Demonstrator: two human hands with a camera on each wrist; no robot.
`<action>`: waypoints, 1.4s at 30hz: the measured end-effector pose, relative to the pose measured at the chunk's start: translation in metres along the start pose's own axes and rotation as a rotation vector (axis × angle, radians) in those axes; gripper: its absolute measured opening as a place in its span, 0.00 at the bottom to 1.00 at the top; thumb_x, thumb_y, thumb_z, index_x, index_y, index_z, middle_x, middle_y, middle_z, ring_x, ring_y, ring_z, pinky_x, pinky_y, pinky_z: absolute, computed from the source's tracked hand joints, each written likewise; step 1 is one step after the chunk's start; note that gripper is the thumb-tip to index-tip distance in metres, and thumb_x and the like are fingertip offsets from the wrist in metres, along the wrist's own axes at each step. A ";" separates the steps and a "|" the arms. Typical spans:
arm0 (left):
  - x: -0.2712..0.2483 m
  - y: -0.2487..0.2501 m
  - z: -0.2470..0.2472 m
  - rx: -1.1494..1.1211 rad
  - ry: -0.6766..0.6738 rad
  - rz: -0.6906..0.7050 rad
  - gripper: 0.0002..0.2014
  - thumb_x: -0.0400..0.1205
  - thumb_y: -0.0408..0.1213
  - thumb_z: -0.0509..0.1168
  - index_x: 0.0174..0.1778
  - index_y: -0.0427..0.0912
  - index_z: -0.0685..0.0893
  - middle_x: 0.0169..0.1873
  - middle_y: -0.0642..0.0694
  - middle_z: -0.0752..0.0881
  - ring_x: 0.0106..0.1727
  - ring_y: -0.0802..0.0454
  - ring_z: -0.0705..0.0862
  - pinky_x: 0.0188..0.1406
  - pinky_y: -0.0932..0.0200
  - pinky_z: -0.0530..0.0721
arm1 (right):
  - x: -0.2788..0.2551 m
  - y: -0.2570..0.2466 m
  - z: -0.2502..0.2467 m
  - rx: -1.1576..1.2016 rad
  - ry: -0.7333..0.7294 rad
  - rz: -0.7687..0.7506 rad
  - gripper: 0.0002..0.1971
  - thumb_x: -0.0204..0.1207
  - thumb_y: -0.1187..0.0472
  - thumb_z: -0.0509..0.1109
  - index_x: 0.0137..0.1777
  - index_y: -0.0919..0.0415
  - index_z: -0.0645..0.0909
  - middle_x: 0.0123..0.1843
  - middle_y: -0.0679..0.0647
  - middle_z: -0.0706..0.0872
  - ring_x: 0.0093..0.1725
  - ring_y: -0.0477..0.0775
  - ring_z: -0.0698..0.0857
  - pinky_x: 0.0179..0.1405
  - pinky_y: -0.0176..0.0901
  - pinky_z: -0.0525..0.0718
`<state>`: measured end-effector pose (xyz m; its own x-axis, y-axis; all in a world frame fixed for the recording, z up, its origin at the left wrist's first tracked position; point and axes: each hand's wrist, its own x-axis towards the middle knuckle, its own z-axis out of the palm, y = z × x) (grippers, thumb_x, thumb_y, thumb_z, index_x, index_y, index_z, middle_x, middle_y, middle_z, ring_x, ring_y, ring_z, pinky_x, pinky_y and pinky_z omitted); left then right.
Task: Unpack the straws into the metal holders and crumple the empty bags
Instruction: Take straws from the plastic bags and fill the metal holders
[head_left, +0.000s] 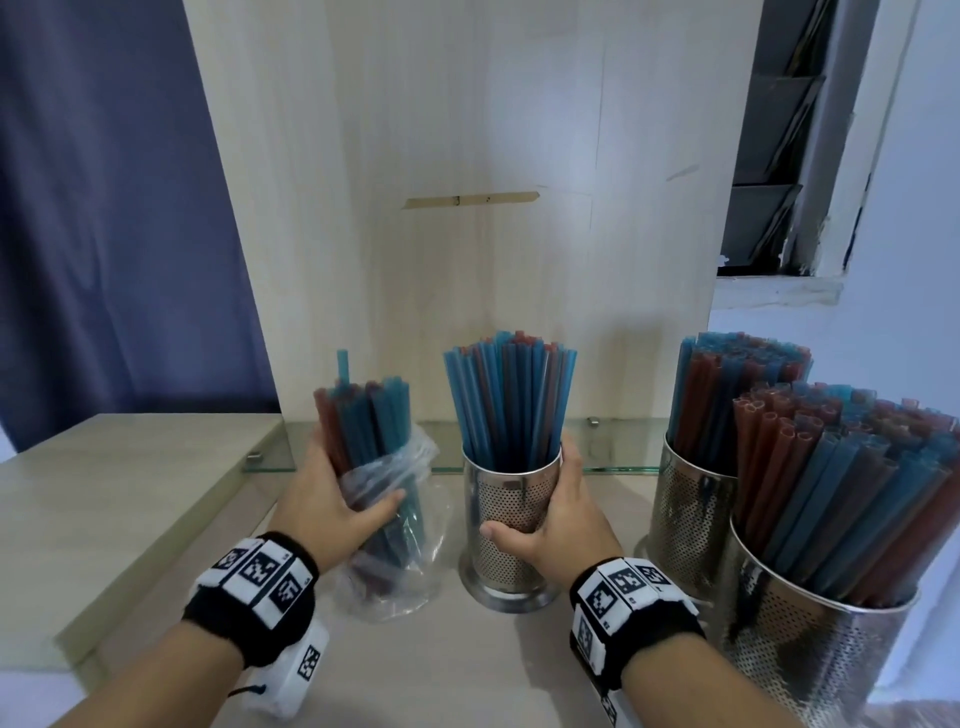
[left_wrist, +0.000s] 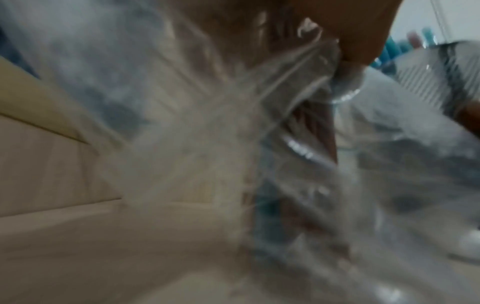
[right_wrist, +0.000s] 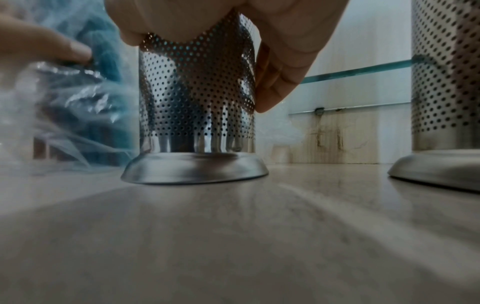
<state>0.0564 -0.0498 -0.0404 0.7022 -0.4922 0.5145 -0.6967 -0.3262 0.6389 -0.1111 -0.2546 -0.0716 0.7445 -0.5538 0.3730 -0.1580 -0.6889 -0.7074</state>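
A clear plastic bag (head_left: 410, 551) stands on the counter with a bundle of blue and red straws (head_left: 369, 421) sticking out of its top. My left hand (head_left: 337, 493) grips the bag and straws around the middle. In the left wrist view the bag (left_wrist: 207, 144) fills the frame as a blur. To its right a perforated metal holder (head_left: 511, 519) stands upright, part full of blue straws (head_left: 509, 395). My right hand (head_left: 558, 514) wraps round this holder, thumb in front, fingers behind. The right wrist view shows the holder (right_wrist: 197, 98) flat on its base, held by my right hand (right_wrist: 228, 30).
Two more metal holders (head_left: 691, 525) (head_left: 800, 644), packed with straws, stand at the right. A glass shelf edge (head_left: 613, 457) runs along the back in front of a wooden panel (head_left: 467, 208). A raised wooden ledge (head_left: 130, 483) borders the left.
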 end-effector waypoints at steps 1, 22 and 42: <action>-0.003 -0.007 0.000 0.033 -0.048 0.002 0.49 0.65 0.47 0.83 0.78 0.50 0.62 0.61 0.58 0.80 0.59 0.59 0.81 0.60 0.58 0.80 | 0.000 0.000 0.000 -0.001 0.001 -0.003 0.65 0.56 0.38 0.84 0.81 0.38 0.36 0.81 0.48 0.69 0.74 0.51 0.76 0.70 0.48 0.79; -0.006 -0.018 0.008 0.050 -0.118 -0.078 0.51 0.72 0.48 0.79 0.83 0.46 0.52 0.71 0.46 0.79 0.68 0.46 0.81 0.68 0.49 0.80 | -0.001 -0.004 0.000 0.016 0.049 -0.016 0.64 0.56 0.41 0.86 0.82 0.35 0.40 0.78 0.48 0.73 0.73 0.53 0.78 0.71 0.53 0.79; -0.012 -0.013 0.005 0.011 -0.159 -0.006 0.51 0.75 0.52 0.75 0.83 0.49 0.46 0.65 0.45 0.82 0.61 0.45 0.85 0.53 0.61 0.79 | -0.005 -0.129 0.014 0.046 -0.017 -0.230 0.45 0.76 0.50 0.75 0.86 0.48 0.50 0.75 0.44 0.74 0.72 0.41 0.74 0.74 0.42 0.74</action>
<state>0.0564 -0.0435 -0.0575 0.6747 -0.6114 0.4135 -0.6951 -0.3379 0.6346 -0.0860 -0.1565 0.0095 0.7685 -0.3764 0.5174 0.0464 -0.7738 -0.6318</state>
